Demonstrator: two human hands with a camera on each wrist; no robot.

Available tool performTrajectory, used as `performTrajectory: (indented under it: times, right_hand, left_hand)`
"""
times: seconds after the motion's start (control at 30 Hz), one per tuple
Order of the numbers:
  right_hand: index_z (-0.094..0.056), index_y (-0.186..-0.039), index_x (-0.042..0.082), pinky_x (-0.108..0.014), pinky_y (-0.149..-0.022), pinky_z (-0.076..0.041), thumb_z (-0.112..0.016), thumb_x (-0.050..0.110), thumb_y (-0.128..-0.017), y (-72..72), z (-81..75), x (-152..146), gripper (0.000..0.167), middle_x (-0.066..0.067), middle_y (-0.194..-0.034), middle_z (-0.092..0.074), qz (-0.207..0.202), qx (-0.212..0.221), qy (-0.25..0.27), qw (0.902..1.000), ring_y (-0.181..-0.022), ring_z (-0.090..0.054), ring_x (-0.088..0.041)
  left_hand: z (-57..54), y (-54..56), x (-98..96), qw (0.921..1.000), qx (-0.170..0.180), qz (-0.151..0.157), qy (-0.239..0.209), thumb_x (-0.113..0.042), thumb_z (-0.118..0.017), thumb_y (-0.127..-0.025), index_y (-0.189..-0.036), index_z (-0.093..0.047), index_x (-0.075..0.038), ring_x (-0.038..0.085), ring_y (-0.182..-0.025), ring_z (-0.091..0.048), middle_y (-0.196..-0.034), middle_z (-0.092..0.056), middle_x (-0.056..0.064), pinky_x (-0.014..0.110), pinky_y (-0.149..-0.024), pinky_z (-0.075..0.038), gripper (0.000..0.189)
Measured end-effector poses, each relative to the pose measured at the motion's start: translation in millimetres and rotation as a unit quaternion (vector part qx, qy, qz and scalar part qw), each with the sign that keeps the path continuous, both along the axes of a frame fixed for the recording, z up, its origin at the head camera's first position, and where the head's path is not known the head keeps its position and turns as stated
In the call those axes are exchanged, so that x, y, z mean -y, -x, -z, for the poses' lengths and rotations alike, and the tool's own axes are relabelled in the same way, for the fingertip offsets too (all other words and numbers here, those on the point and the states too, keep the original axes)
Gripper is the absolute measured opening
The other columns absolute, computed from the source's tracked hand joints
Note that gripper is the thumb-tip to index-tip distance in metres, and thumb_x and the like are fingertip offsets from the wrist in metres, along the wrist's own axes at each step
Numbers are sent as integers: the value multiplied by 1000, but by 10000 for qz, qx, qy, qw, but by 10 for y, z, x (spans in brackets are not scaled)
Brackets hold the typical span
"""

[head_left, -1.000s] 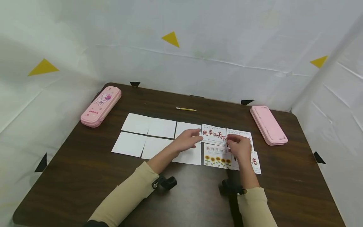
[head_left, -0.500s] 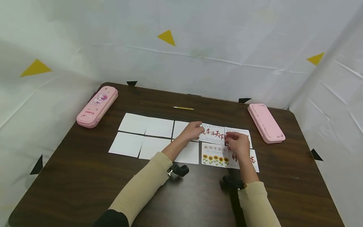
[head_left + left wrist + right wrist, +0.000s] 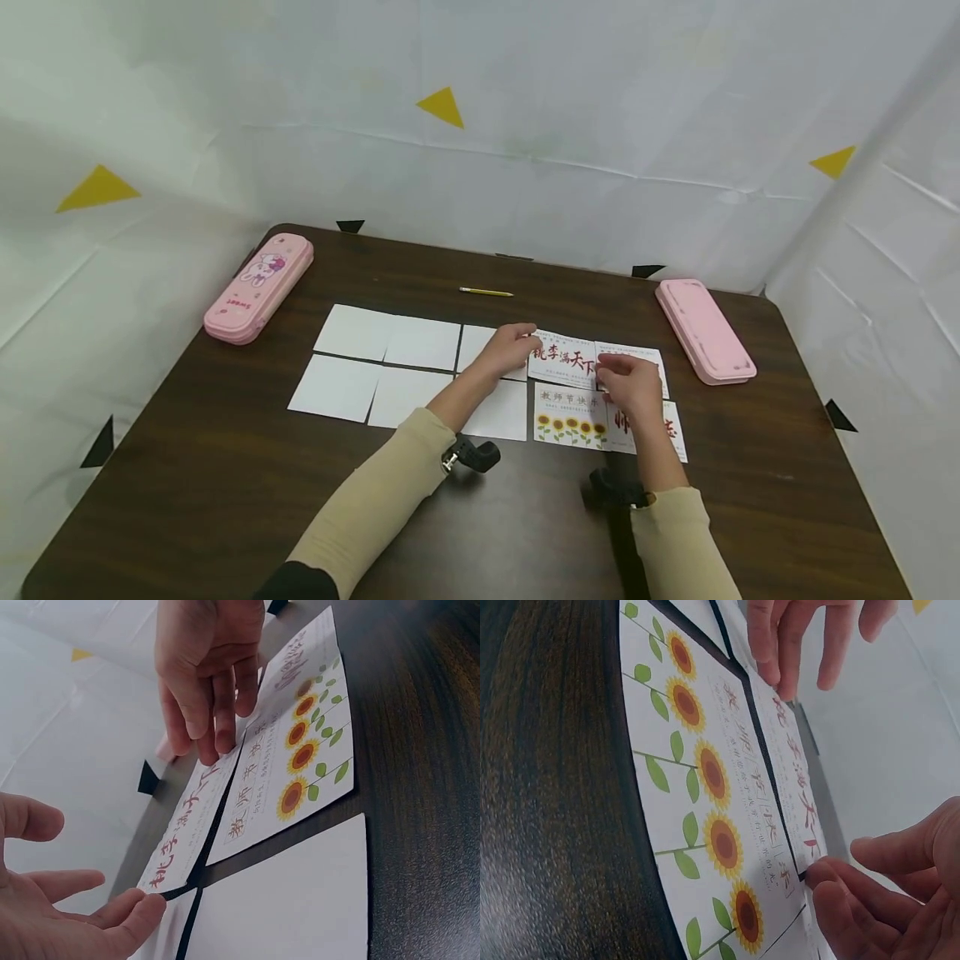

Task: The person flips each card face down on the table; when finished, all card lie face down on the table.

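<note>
A white card with red Chinese characters [image 3: 562, 360] lies in the far row, right of the middle. Fingertips of my left hand [image 3: 504, 350] touch its left end, thumb held apart. At its right end rest the fingertips of my right hand [image 3: 632, 385], lightly bent, with the thumb off the card in the right wrist view. Nearer to me is a sunflower card [image 3: 712, 776], separated from the red-lettered card by a thin dark gap. Two more printed cards, one at the far right [image 3: 651, 357], are partly hidden by my right hand.
Several blank white cards [image 3: 352, 332] continue both rows leftward. A yellow pencil [image 3: 486, 292] lies behind them. One pink pencil case [image 3: 258, 287] stands at the back left, another pink case [image 3: 705, 332] at the back right. White sheeting [image 3: 525, 150] hangs behind the dark table [image 3: 187, 467].
My left hand has moved right and slightly away from me, onto the left end of the red-lettered card. My right hand stays at its right end. The view has shifted slightly.
</note>
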State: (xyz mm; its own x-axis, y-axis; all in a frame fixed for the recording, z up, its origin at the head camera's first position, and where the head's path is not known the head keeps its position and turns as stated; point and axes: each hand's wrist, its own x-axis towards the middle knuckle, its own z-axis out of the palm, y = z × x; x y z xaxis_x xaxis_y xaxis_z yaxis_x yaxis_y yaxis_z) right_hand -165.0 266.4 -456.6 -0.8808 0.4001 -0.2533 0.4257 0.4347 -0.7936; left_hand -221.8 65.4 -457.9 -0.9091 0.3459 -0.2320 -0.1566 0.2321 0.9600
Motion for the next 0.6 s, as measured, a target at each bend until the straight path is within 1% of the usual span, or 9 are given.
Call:
performTrajectory:
  times: [0.13,0.27,0.37,0.47,0.6]
  right_hand:
    - [-65,-127,3,-34,-76,-58,-60,14,-97,-2,-20,-12,32,-19,-124,-64,-7,-40,206,9998,-105,-65,-31]
    - [-64,-128,3,-32,-75,-58,-60,15,-97,-7,-10,-29,34,-19,-125,-63,-27,-39,413,9991,-106,-64,-30]
    - [-65,-128,3,-28,-72,-57,-59,14,-97,-11,-17,-32,33,-18,-126,-63,17,-73,521,9986,-106,-62,-30]
    - [-65,-128,4,-24,-70,-56,-58,12,-97,-1,-17,-40,33,-18,-126,-63,26,-189,583,9981,-106,-61,-28]
    - [-66,-127,5,-22,-68,-56,-58,9,-97,7,2,-59,31,-16,-127,-63,108,-317,690,9971,-103,-61,-23]
  left_hand:
    - [-9,12,15,9998,25,-73,-166,-19,-55,-94,-143,-49,-3,26,-131,-47,-144,-50,13,39,-102,-44,52]
    - [16,10,47,9988,148,-160,-433,-19,-56,-94,-143,-50,-5,24,-126,-51,-142,-53,11,37,-98,-47,51]
    - [16,7,80,9977,205,-204,-613,-19,-56,-94,-144,-49,-5,25,-117,-57,-139,-56,12,35,-92,-50,52]
    - [11,12,115,9962,282,-285,-779,-19,-55,-95,-144,-49,-5,26,-113,-62,-137,-57,13,35,-92,-51,51]
    - [-2,0,156,9932,505,-416,-964,-17,-54,-97,-142,-51,-4,27,-112,-63,-137,-56,16,37,-96,-50,47]
